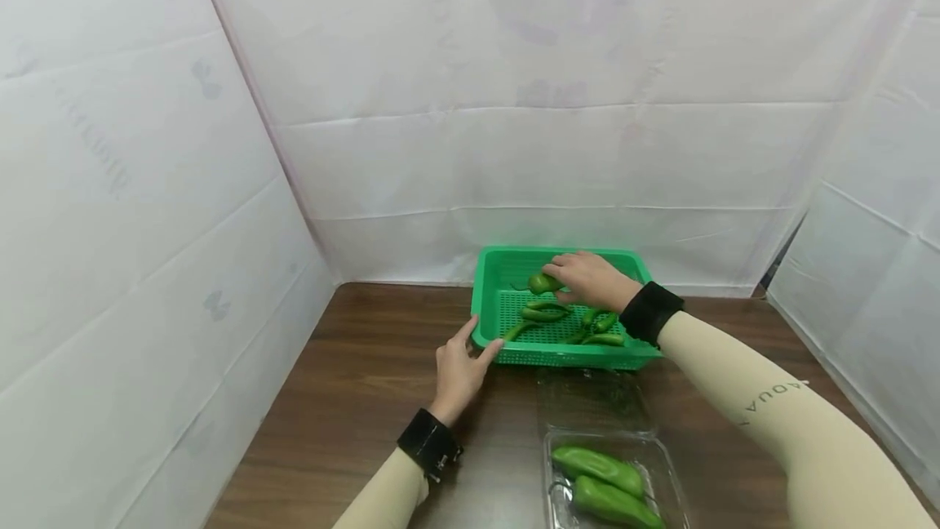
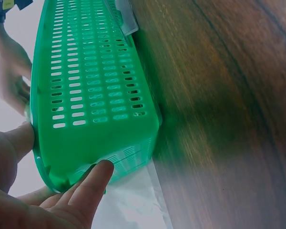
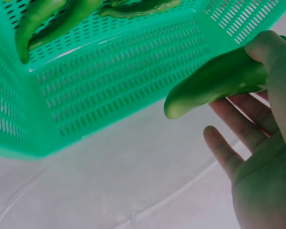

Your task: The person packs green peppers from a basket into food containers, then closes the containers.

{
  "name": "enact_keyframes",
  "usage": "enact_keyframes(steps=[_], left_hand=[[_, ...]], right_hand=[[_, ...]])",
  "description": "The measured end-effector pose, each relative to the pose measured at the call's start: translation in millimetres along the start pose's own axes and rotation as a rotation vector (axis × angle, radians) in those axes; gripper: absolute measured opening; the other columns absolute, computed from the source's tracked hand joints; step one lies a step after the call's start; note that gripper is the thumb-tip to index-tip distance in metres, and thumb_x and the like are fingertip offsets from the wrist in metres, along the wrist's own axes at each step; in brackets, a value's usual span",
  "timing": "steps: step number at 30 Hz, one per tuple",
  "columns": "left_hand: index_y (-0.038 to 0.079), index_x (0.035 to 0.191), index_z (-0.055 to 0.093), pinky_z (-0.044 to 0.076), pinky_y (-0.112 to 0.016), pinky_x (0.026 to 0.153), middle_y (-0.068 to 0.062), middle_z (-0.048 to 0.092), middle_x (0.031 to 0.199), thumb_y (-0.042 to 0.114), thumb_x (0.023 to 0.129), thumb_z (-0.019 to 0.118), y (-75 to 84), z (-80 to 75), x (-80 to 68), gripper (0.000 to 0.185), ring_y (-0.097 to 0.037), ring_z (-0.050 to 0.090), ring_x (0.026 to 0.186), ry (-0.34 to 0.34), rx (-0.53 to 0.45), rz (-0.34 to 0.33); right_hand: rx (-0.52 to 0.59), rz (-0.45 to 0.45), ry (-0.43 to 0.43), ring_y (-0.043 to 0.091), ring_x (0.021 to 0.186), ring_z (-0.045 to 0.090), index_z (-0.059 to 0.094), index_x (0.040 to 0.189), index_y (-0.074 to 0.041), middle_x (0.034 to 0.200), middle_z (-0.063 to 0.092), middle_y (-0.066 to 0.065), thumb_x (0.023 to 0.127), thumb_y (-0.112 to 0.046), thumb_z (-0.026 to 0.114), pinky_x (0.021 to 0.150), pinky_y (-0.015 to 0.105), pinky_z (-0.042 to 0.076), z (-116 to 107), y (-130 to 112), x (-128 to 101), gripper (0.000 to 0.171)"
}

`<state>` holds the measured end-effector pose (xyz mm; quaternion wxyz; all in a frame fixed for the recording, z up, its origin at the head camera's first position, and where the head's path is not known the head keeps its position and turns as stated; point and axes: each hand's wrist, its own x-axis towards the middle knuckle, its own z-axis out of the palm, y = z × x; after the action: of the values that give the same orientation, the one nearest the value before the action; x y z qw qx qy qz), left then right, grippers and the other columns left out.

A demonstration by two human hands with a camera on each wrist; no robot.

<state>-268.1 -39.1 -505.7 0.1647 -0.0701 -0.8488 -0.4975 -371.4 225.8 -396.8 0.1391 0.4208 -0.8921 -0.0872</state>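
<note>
In the head view my right hand point(image 1: 590, 280) holds a large green pepper point(image 1: 543, 282) over the green basket point(image 1: 481, 292). The right wrist view shows the pepper point(image 3: 217, 78) between thumb and fingers, its blunt end free and its other end partly hidden by the thumb. My left hand point(image 1: 457, 374) grips the basket's near left corner. In the left wrist view the thumb lies at the rim and the fingers point(image 2: 93, 186) lie along the outer wall. Several slim green chili peppers point(image 1: 545, 315) rest on the basket's floor.
A clear plastic clamshell box point(image 1: 670, 472) lies unfolded in front of the basket, its lid point(image 1: 595, 398) toward it. Two large green peppers point(image 1: 598, 468) lie inside. White sheeting point(image 1: 470, 162) walls off the back and sides of the brown wooden table point(image 1: 352, 398).
</note>
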Motion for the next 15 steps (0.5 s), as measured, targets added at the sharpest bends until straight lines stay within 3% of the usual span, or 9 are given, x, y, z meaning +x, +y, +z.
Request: enact_keyframes(steps=[4,7,11,15], left_hand=[[0.006,0.148,0.055,0.042,-0.024,0.058,0.003,0.043,0.054,0.038,0.092,0.079,-2.8,-4.6,3.4,0.069,-0.013,0.048,0.052,0.017,0.021,0.001],[0.006,0.148,0.055,0.033,-0.025,0.055,0.002,0.042,0.055,0.037,0.092,0.079,-3.8,-6.9,6.3,0.068,-0.008,0.034,0.048,0.024,0.026,0.003],[0.008,0.148,0.056,0.048,-0.03,0.066,-0.001,0.053,0.061,0.036,0.092,0.079,-4.6,-8.8,6.9,0.067,-0.009,0.045,0.055,0.037,0.026,-0.024],[0.01,0.149,0.055,0.055,-0.041,0.08,-0.01,0.066,0.074,0.036,0.093,0.078,-5.8,-10.3,6.5,0.067,-0.019,0.059,0.067,0.038,0.02,-0.06]], right_hand=[[0.0,0.0,0.017,0.031,0.104,0.066,0.065,0.13,-0.003,0.118,0.068,0.014,0.09,-0.025,0.082,0.091,0.05,0.055,-12,-1,-3,0.048],[-0.002,-0.004,0.046,0.031,0.104,0.066,0.065,0.129,-0.003,0.117,0.069,0.014,0.09,-0.024,0.083,0.09,0.05,0.055,-17,-1,-5,0.048],[-0.005,-0.017,0.072,0.03,0.1,0.067,0.065,0.129,-0.002,0.116,0.07,0.014,0.09,-0.026,0.082,0.087,0.05,0.056,-20,-1,-10,0.049],[0.009,0.005,0.064,0.03,0.099,0.068,0.065,0.131,-0.001,0.115,0.07,0.014,0.09,-0.026,0.082,0.086,0.05,0.056,-24,-2,-13,0.05]])
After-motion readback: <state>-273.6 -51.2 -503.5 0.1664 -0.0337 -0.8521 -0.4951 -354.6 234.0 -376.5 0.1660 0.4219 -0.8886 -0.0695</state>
